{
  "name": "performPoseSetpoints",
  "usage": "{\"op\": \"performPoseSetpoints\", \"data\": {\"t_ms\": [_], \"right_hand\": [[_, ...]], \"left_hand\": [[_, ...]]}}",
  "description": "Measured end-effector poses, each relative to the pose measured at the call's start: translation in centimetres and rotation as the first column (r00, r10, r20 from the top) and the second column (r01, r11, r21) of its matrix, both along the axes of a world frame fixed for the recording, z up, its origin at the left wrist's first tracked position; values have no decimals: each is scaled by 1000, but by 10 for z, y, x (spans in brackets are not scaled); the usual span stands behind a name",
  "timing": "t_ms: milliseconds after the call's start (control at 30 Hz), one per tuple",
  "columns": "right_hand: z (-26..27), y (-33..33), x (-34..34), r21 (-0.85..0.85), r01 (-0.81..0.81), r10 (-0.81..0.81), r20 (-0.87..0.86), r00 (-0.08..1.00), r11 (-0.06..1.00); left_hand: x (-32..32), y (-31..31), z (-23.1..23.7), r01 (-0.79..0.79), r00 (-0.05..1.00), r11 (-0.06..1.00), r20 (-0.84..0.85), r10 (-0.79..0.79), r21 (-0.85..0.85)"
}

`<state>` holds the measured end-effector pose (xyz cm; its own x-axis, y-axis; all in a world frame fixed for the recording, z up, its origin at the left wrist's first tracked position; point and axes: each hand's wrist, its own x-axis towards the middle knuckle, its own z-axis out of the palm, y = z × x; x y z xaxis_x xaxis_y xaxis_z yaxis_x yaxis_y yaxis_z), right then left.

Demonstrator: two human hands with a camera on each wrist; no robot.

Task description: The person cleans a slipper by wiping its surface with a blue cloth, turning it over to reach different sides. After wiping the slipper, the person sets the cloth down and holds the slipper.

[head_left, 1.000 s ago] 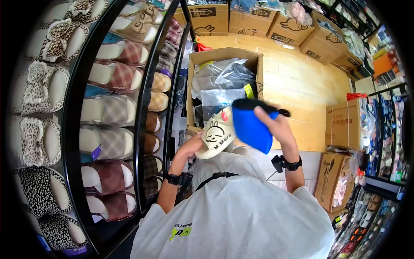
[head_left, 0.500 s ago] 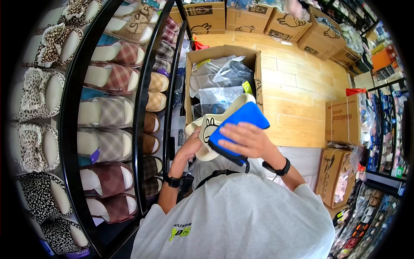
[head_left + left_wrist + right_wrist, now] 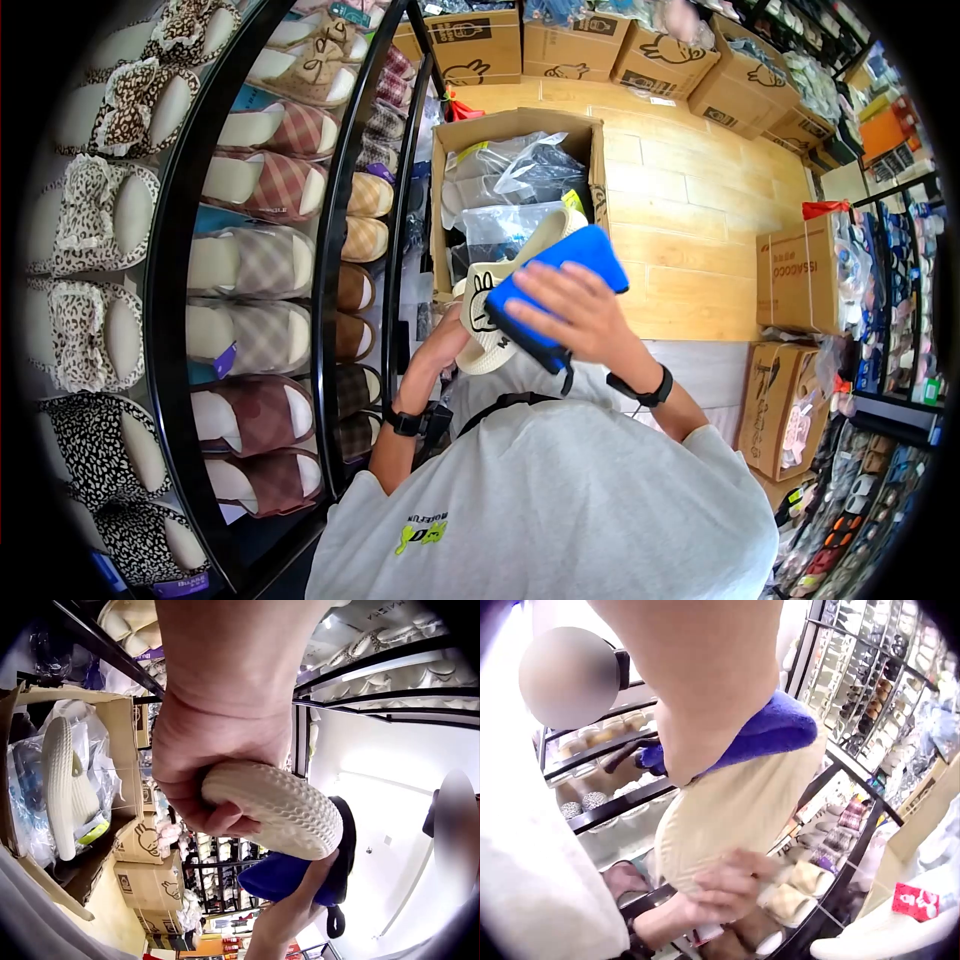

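Now the blue cloth point(image 3: 590, 255) lay over the slipper point(image 3: 482, 354). A second earlier it had stood off to the right, with the rabbit print point(image 3: 482, 302) and lettering point(image 3: 503, 343) in full sight; from where I stood, only part of the print and a scrap of the lettering showed past its left edge. So, as I judged it, the work had passed from bringing the two together to working cloth against strap point(image 3: 473, 298), and a steady hold on the slipper mattered most.

The person's left grip point(image 3: 440, 335) was curled round the slipper's near left end, holding it up in the air. The right grip point(image 3: 575, 315) had turned over as well: its fingers were laid across the cloth's upper face, and what looked like the thumb met the other face, so the cloth seemed pinched between them. A black loop point(image 3: 336, 921) hung from the cloth.

A second slipper point(image 3: 550, 236) showed just beyond the first, toward the box point(image 3: 520, 122) of bagged goods point(image 3: 505, 230); I could not tell what held it up. To the left stood the rack point(image 3: 165, 270) with its rows of patterned slippers point(image 3: 250, 262). How hard the cloth pressed, I could not tell either.
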<state>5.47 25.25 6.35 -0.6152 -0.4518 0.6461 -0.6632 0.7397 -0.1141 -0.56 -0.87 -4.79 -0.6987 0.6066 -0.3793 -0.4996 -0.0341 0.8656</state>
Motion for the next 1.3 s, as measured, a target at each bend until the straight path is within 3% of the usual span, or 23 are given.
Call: {"op": "performPoseSetpoints", "data": {"t_ms": [133,200,267,333,433,467,533,600,667,733,867,933,1000,1067,1133,1200,1267,1300], "right_hand": [[1,19,-12,-238,262,-248,87,965,935],[3,13,-11,-373,264,-248,91,964,889],[0,4,0,-271,261,-259,42,965,927],[-7,-5,12,-182,160,-155,40,987,970],[-7,-5,12,-40,71,-75,-122,990,997],[-5,7,8,-1,54,-54,-94,994,999],[3,19,4,-159,146,-140,46,989,977],[10,26,-6,-273,269,-256,82,963,924],[6,26,-9,-347,282,-273,76,959,894],[2,15,-1,-293,268,-272,25,962,918],[-9,1,15,-20,56,-57,-101,993,998],[-5,4,11,-13,39,-40,-115,993,999],[5,13,5,-210,107,-106,14,994,972],[9,20,0,-284,245,-238,59,969,927],[8,19,-3,-405,261,-246,89,965,876],[5,14,4,-297,265,-271,21,962,917],[-3,4,12,-218,141,-150,-25,988,966],[-3,3,14,-99,93,-101,-81,992,991]], "left_hand": [[0,-8,6,76,982,992,-164,-92,-105],[0,-6,13,90,981,992,-162,-104,-89],[-2,-1,16,93,987,994,-125,-100,-65],[-1,14,41,-5,995,998,-96,-1,-67],[-3,12,37,20,991,995,-132,-32,-94],[-3,10,35,48,984,991,-162,-69,-126],[1,4,28,77,987,992,-132,-90,-101],[3,1,24,38,973,996,-223,-54,-78],[5,-1,20,37,978,997,-200,-51,-72],[7,3,24,50,986,996,-156,-62,-80],[11,14,30,11,993,1000,-120,-11,3],[11,14,30,13,981,999,-193,-21,-43],[9,8,20,50,971,995,-228,-69,-86],[10,3,17,45,968,995,-244,-65,-87],[8,5,26,73,959,991,-266,-101,-111],[7,6,22,91,975,993,-197,-105,-79],[8,11,16,75,981,997,-179,-74,-1],[11,20,34,2,987,1000,-160,1,15]]}}
